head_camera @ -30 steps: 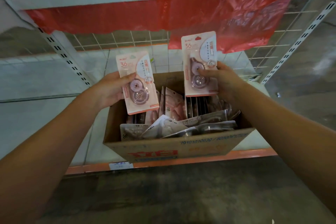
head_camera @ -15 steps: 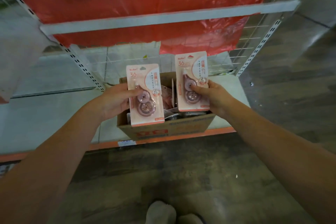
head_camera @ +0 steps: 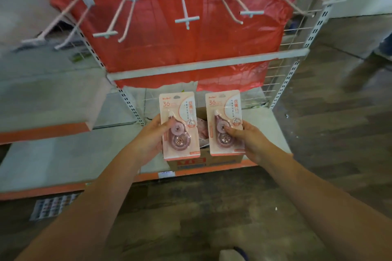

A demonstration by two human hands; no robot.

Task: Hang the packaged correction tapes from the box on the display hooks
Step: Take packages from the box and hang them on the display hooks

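left hand (head_camera: 151,140) grips one packaged correction tape (head_camera: 179,125) upright, right hand (head_camera: 247,141) grips a second pack (head_camera: 225,122) beside it, both held just above the cardboard box (head_camera: 191,163) on the lower shelf (head_camera: 63,161). display hooks (head_camera: 186,6) bare, well above on the red backing (head_camera: 169,48).

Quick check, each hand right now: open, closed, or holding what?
Left hand: grips the left correction tape pack.
Right hand: grips the right correction tape pack.
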